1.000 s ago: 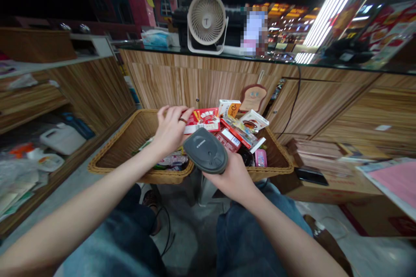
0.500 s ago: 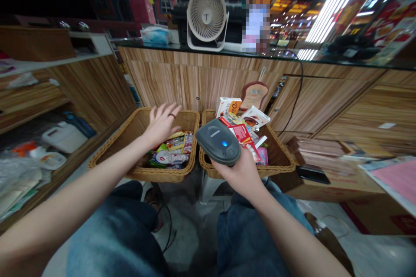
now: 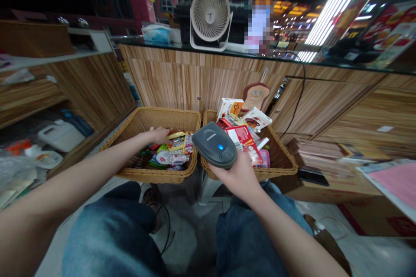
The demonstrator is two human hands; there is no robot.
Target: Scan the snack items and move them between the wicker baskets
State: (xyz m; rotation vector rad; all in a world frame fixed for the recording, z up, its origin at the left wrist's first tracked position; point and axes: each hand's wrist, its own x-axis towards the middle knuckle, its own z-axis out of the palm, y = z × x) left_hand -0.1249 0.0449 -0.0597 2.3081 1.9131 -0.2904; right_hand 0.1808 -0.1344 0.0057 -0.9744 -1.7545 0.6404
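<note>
Grey plastic scanner (image 3: pixel 214 145) is lying in the right hand (image 3: pixel 239 176), fingers closing firmly under its handle, probably to keep its head clear over the near basket rims. Its long axis is running from the palm up-left, head pointing toward the left wicker basket (image 3: pixel 152 176). Farther in, the left hand (image 3: pixel 159 135) is resting on snack packets (image 3: pixel 172 152), fingers curling down; whether they are gripping anything is impossible to tell.

Two baskets (image 3: pixel 156 177) side by side below counter (image 3: pixel 325 67).
</note>
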